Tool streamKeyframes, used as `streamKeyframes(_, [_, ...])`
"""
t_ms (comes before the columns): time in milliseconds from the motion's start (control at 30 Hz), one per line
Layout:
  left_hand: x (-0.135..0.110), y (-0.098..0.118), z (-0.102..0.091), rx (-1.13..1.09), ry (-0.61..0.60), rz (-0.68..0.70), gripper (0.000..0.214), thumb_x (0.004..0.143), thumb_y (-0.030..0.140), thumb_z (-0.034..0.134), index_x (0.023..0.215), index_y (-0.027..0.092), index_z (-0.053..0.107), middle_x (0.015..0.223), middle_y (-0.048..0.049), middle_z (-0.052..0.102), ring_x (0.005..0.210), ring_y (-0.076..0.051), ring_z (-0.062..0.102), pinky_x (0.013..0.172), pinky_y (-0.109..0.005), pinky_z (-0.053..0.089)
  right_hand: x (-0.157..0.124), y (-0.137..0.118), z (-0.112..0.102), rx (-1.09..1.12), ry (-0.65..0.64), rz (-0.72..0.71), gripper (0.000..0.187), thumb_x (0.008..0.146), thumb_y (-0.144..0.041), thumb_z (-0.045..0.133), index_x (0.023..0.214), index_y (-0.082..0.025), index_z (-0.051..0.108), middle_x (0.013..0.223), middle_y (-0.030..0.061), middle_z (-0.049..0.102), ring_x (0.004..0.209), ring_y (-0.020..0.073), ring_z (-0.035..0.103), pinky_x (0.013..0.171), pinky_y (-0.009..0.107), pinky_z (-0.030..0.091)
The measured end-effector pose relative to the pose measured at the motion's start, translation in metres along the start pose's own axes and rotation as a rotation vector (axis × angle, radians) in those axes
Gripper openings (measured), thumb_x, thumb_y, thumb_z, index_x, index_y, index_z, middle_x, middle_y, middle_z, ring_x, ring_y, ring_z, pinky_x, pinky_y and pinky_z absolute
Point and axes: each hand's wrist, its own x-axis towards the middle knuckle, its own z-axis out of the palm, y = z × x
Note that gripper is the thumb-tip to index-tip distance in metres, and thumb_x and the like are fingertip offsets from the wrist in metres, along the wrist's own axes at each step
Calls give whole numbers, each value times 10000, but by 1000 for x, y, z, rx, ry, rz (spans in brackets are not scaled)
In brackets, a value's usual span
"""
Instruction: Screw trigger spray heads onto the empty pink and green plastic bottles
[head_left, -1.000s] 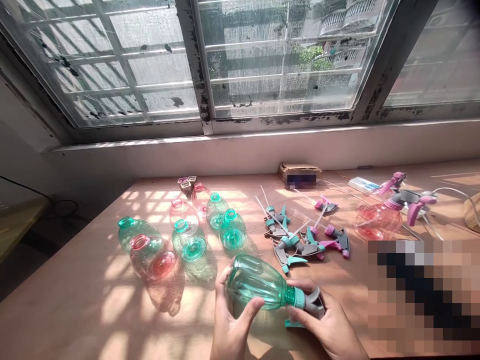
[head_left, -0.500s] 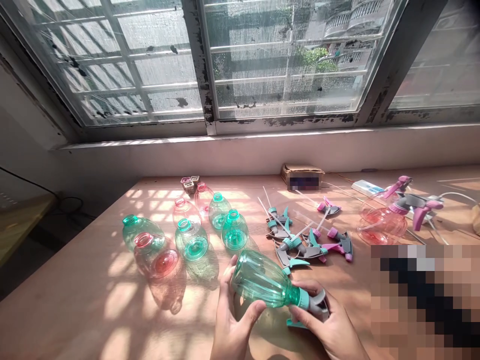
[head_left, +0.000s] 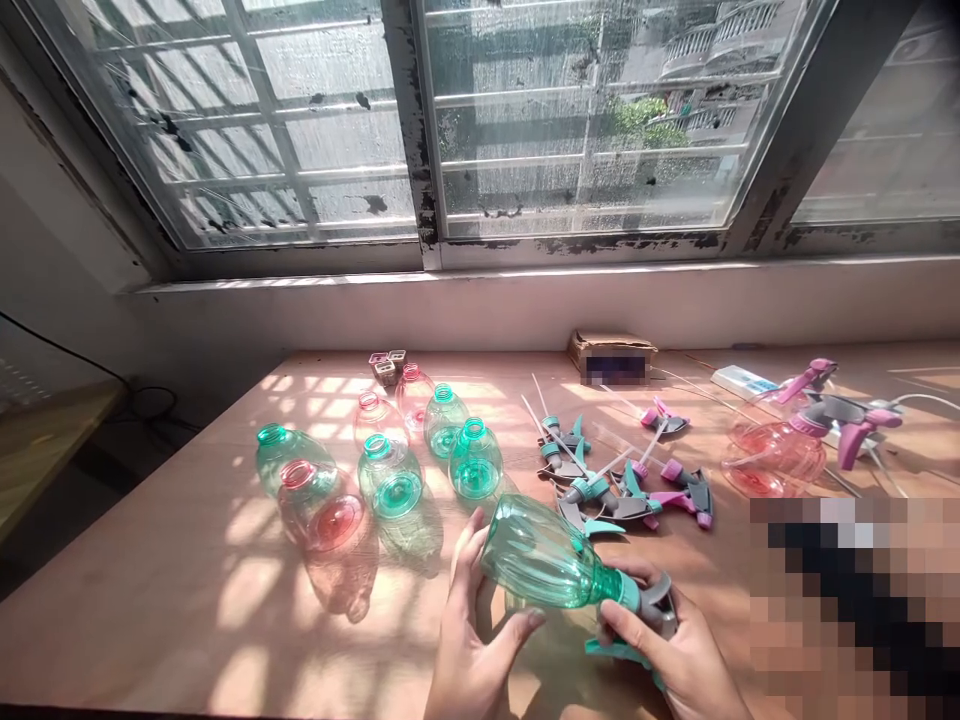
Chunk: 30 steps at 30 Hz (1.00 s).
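Green bottle [head_left: 538, 553] is being held sideways above the table [head_left: 150, 620], toward its near edge; left hand [head_left: 474, 635] is cupping the base, probably steadying it; right hand [head_left: 684, 648] is gripping the spray head [head_left: 655, 606], probably keeping it aligned with the neck.

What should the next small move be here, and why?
Perhaps a slight twist of the teal collar to check it is snug: it sits at the neck of the green bottle, the right hand grips the sprayer head, and the left hand is at the bottle's base.
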Motion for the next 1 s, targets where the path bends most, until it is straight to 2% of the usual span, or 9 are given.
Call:
streamKeyframes(100, [-1,4,0,5,11,19,875,740,430,956,1511,321,557,1720,-104,433,1563,-396,429,1286,-500,370,-2,-1,3,-47,-12,-19,443,661,-470,1019,993,-246,829,735,-13,766,585,184,698,588,293,617])
streamKeyframes(233, [-2,6,3,-38,61,-1,745,839,475,876,1501,320,571,1667,-113,506,1541,-378,468,1255,-479,418,-3,-1,4,-81,-14,10,466,629,-480,1032,984,-248,838,826,-8,790,625,197,722,606,303,623])
streamKeyframes(300, [-1,6,3,-48,53,-1,723,855,453,868,1507,341,576,1655,-102,526,1540,-378,471,1263,-487,405,-2,-1,2,-91,-26,4,455,658,-488,1017,998,-248,832,797,-12,783,613,194,713,601,302,622])
streamKeyframes(467, [1,4,-1,45,-4,34,672,856,431,867,1478,362,624,1679,-71,506,1595,-384,385,1330,-538,268,0,0,-4,-49,-39,14,481,711,-509,989,1064,-244,798,679,-18,749,576,188,702,588,284,617])
streamKeyframes(600, [-1,8,0,112,-13,32,743,865,447,856,1539,361,557,1681,-77,507,1607,-372,369,1325,-530,289,0,-1,-1,-5,-38,0,453,706,-498,995,1031,-250,800,671,-19,739,564,174,690,579,272,611])
streamKeyframes(733, [-4,15,2,107,11,36,788,838,490,874,1542,350,547,1680,-71,514,1585,-363,407,1307,-491,340,-2,-2,3,-62,-25,-40,462,669,-486,1014,1017,-247,827,768,1,775,626,200,715,592,304,632])
streamKeyframes(867, [-2,16,1,64,58,4,718,869,512,845,1513,336,584,1655,-86,536,1537,-363,472,1294,-479,359,-3,-1,5,-77,-12,-42,466,646,-485,1023,999,-238,844,921,36,819,716,224,750,618,308,648])
streamKeyframes(1000, [0,8,0,-18,20,-9,649,886,432,847,1486,367,606,1680,-65,509,1516,-350,506,1278,-467,387,-2,-2,3,-43,-20,-3,489,665,-486,1020,1034,-244,810,734,-12,778,578,168,698,591,270,624])
